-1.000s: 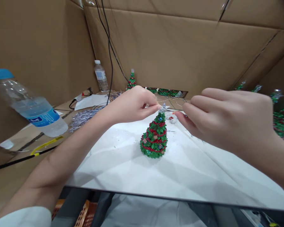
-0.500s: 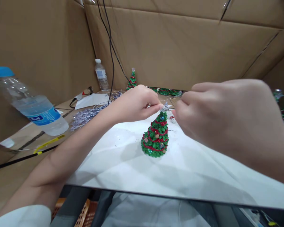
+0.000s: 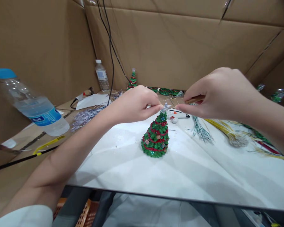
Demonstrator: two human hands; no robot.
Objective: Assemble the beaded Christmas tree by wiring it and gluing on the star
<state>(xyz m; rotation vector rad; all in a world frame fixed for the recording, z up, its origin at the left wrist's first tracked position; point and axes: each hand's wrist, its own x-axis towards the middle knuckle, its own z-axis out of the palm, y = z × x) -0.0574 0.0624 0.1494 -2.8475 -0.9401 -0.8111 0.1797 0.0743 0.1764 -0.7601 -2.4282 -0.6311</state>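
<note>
A small green Christmas tree stands upright on the white tabletop, with red garland and tiny ornaments. On its tip is a clear star topper. My left hand is closed in a pinch, its fingertips at the left side of the star. To the right of the tip hovers my right hand, closed with thumb and fingers pinched. Something brownish shows between its fingers, too covered to name. Behind the tree lies a white glue gun with a black tip, close to the right hand's fingertips.
Bundles of green-white wires and yellow wires lie on the right. On the left are a water bottle, clear-tipped wires and a black cable. Another tree and a smaller bottle stand behind.
My right hand has moved up and away from the camera, uncovering the wire bundles and glue gun. My left hand and the tree have stayed in place.
</note>
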